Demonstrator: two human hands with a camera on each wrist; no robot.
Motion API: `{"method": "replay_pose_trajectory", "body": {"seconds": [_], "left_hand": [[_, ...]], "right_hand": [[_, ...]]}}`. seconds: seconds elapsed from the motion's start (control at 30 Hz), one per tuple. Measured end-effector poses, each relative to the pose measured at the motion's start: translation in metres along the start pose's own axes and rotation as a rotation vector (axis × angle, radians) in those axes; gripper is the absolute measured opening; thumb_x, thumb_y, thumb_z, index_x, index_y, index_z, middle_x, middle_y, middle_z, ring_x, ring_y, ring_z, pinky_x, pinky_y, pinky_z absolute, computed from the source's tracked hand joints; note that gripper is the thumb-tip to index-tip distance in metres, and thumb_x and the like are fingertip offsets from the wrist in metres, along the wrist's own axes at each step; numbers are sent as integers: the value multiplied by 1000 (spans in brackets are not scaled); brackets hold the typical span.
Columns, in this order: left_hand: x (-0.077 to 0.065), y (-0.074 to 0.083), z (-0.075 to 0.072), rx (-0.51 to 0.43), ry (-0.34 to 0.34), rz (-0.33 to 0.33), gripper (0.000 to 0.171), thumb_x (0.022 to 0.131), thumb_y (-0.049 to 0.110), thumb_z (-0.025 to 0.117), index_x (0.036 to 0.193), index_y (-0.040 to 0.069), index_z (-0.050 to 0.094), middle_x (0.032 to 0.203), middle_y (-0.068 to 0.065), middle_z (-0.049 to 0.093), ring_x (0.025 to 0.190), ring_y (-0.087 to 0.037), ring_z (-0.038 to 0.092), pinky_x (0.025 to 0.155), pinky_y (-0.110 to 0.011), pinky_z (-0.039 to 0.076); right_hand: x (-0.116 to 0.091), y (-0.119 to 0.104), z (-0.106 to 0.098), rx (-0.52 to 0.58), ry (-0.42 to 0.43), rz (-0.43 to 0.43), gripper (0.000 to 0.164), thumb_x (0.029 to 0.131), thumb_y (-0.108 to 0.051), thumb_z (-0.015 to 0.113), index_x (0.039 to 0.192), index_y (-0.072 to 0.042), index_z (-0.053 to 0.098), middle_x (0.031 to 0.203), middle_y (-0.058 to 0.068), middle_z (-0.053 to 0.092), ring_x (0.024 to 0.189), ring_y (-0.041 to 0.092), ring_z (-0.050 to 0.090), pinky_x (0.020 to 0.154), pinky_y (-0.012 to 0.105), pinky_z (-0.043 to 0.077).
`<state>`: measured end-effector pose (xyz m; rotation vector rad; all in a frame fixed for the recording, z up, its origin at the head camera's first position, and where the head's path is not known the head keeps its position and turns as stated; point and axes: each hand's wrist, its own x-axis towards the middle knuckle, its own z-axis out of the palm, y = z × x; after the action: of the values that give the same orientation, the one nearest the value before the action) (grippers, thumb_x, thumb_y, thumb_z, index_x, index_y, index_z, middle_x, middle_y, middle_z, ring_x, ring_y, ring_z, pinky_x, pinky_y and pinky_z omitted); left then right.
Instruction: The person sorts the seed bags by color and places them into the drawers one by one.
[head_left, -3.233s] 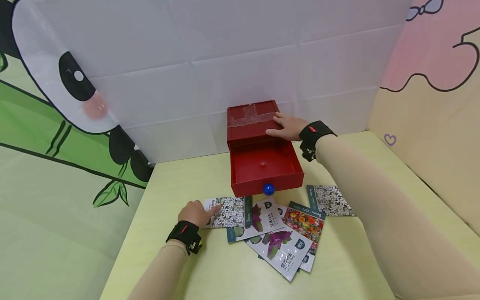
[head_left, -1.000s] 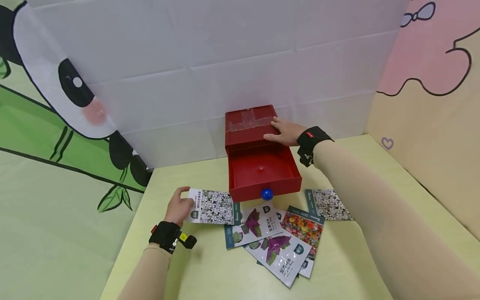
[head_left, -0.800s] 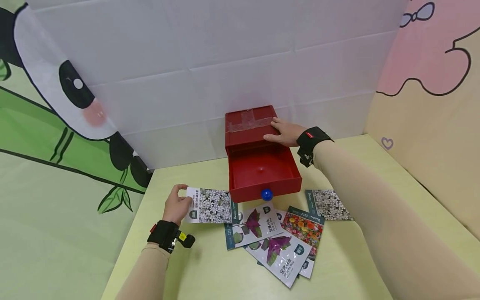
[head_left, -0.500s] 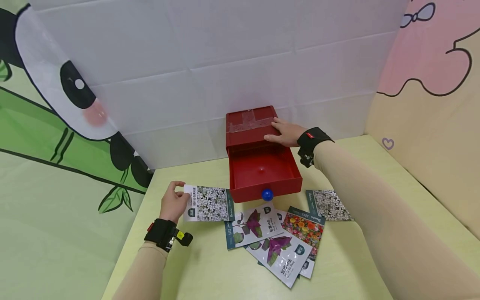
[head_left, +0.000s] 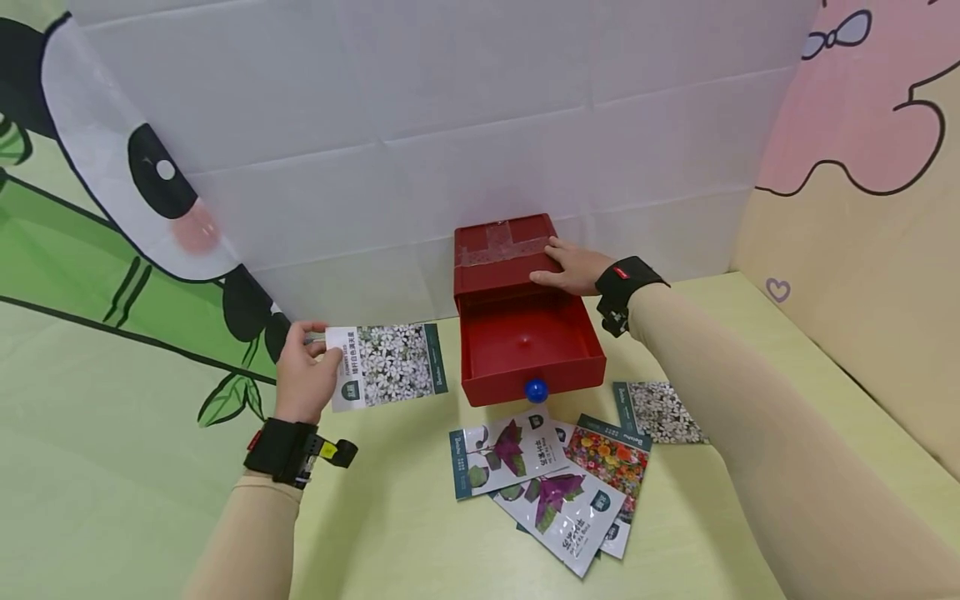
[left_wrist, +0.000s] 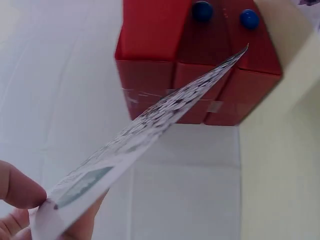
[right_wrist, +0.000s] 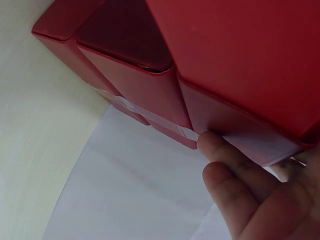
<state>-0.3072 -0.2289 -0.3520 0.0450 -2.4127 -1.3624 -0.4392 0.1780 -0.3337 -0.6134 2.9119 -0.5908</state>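
My left hand pinches the white end of a seed packet printed with white flowers. The packet is lifted above the table, left of the red drawer unit. In the left wrist view, thumb and fingers grip the packet near one corner. My right hand rests on the top right edge of the unit, fingers spread; in the right wrist view its fingertips touch the red side. The top drawer is pulled out, with a blue knob on its front and nothing inside.
Two seed packets with purple leaves overlap a colourful flower packet on the pale table before the unit. Another white-flower packet lies at right, partly behind my right forearm. A printed cloth wall stands behind.
My left hand first touched the packet on the table, then took hold of its end, slid it left and raised it off the other packets. My right hand stays on the drawer unit.
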Motion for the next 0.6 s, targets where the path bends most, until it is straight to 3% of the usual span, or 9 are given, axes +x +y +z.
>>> {"method": "replay_pose_trajectory", "body": {"seconds": [0.13,0.4,0.53,0.6], "left_hand": [[1,17,-7,-23,44,74,35,93,6,49,127,5,42,100,-21,66,65,-14,62,49,-22,42],[5,51,-13,-120,135,193,33,92,1,47,124,7,43,107,-19,65,59,-10,59,55,-19,44],[5,66,-8,-193,140,225,33,92,-1,46,124,5,42,106,-18,64,57,-12,56,53,-23,39],[5,73,-4,-225,126,234,32,92,0,47,123,6,42,106,-18,65,62,-12,60,56,-23,43]], "right_hand": [[0,-1,0,2,-4,0,81,97,-54,44,153,-2,17,160,15,7,146,33,12,115,50,18],[-3,-5,-3,5,-15,-4,81,97,-52,46,153,0,18,160,16,7,145,34,11,115,51,18],[-4,-6,-4,-4,-13,-6,80,97,-52,46,152,0,20,160,17,8,145,35,13,114,52,18],[-4,-6,-5,-16,-9,-8,80,97,-52,47,152,1,21,160,17,10,145,35,14,114,52,19]]}}
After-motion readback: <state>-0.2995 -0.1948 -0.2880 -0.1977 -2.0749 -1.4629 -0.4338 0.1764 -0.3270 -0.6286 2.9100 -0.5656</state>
